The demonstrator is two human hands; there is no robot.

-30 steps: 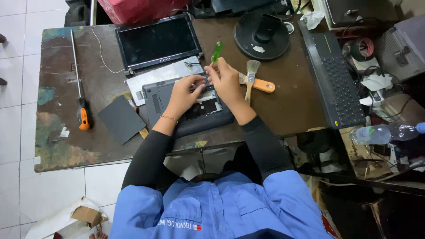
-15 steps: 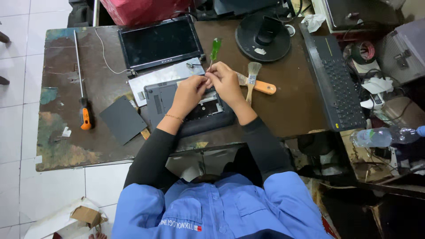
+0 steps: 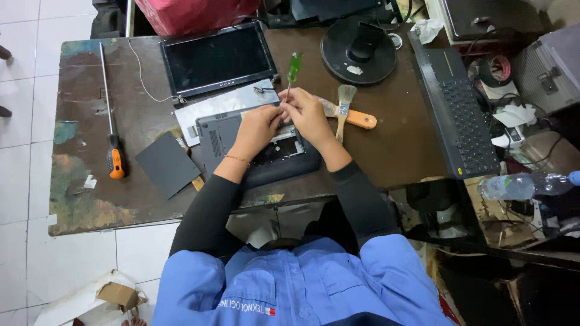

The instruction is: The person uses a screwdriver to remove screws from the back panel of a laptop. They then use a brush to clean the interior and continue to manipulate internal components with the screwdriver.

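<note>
Just under my right hand (image 3: 309,115), which pinches the green-handled screwdriver (image 3: 293,69) upright with its long axis pointing away, lies the opened laptop base (image 3: 257,148), my left hand (image 3: 258,125) curled touching it alongside.

Just 1 view, the head cam. It sits high up over the person & looks almost straight down. The blue shirt (image 3: 290,290) fills the 6 o'clock edge, so the cam faces away from the body, twd 12 o'clock. It's not close: the whole brown table (image 3: 399,151) fits in, plus white floor tiles (image 3: 24,121) at 9 o'clock & a messy shelf (image 3: 519,205) at 3 o'clock. Both hands meet near the middle, left hand (image 3: 258,125) & right hand (image 3: 308,113). No 2nd view, so nothing is shared.
</note>
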